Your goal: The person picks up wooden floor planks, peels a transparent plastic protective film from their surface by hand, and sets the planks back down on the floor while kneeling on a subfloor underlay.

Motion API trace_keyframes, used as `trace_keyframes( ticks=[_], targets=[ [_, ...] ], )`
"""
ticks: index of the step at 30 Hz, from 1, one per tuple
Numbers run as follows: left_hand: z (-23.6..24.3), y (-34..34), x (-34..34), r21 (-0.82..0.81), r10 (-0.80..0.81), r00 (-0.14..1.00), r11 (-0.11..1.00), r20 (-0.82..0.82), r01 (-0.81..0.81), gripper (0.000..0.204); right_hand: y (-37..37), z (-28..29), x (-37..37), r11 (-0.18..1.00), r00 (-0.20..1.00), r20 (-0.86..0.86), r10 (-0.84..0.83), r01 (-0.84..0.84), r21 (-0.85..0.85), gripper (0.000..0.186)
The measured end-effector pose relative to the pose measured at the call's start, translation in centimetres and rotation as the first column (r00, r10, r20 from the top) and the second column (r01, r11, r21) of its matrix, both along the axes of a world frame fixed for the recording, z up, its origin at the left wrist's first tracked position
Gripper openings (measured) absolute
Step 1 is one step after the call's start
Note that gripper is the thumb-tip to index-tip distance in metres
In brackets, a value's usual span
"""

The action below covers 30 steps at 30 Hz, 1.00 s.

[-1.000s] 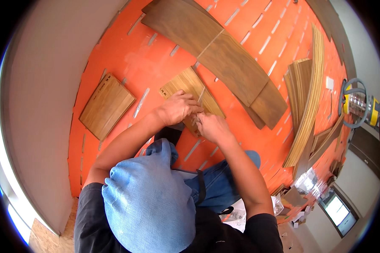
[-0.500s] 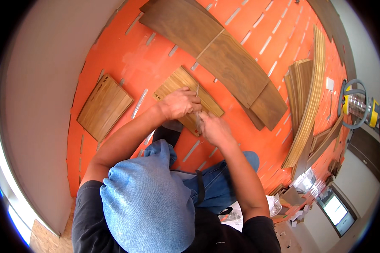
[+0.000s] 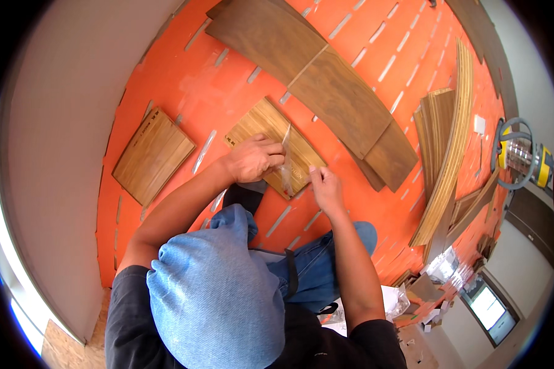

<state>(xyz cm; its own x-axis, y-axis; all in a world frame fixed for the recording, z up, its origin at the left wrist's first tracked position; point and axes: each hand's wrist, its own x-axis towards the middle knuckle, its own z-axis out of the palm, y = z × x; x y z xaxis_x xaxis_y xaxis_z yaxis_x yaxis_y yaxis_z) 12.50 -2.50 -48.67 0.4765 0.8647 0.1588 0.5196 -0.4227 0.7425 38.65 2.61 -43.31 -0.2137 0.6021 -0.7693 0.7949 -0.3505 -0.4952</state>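
In front of me a light wooden board [image 3: 261, 120] lies on the orange underlay. My left hand [image 3: 252, 158] is over its left side, fingers closed on a crumpled strip of clear plastic [image 3: 286, 165] that hangs across the wood. Just off the board's right corner, my right hand [image 3: 327, 188] is held in a pinch with thumb and fingertips together. Whatever is in that pinch, if anything, is too small to make out. A second light wooden board [image 3: 152, 157] rests to the left, touched by neither hand.
Brown floor planks [image 3: 332, 92] lie overlapped beyond the board. At the right are a stack of short planks [image 3: 437, 135], a long curved-looking stack of planks [image 3: 450, 154] and a yellow and grey vacuum cleaner [image 3: 523, 154]. A pale wall [image 3: 68, 141] rises at the left.
My right hand has moved away from the left hand, to the right and slightly nearer me. More of the clear plastic shows between them. The left hand has shifted slightly left.
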Motion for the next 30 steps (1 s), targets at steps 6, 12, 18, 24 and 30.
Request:
trace_keyframes(
  ticks=[6, 12, 18, 24, 30],
  targets=[
    [1.4, -0.1, 1.8, 0.163, 0.110, 0.981, 0.983, -0.158, -0.084, 0.021, 1.3, -4.6, -3.2, 0.599, 0.970, 0.006, 0.244, -0.155, 0.785, 0.015],
    [2.4, 1.6, 1.4, 0.057, 0.000, 1.000, 0.998, -0.010, 0.000, 0.017, 2.6, -8.0, -6.4, 0.544, 0.965, 0.238, 0.106, -0.256, 0.799, 0.018],
    [3.0, 0.4, 0.8, -0.022, -0.010, 0.999, 1.000, 0.030, 0.011, 0.011, 2.3, -8.6, -6.4, 0.566, 0.949, 0.314, 0.029, -0.275, 0.777, 0.018],
    [5.0, -0.5, -0.5, -0.078, -0.035, 0.999, 0.996, 0.031, 0.037, 0.007, 2.3, -8.1, -6.6, 0.603, 0.958, 0.286, -0.008, -0.223, 0.766, 0.017],
    [6.0, -1.0, -1.4, -0.109, -0.021, 1.000, 0.994, 0.010, 0.022, 0.007, 2.3, -8.4, -6.6, 0.557, 0.971, 0.228, -0.068, -0.152, 0.817, 0.017]
  ],
)
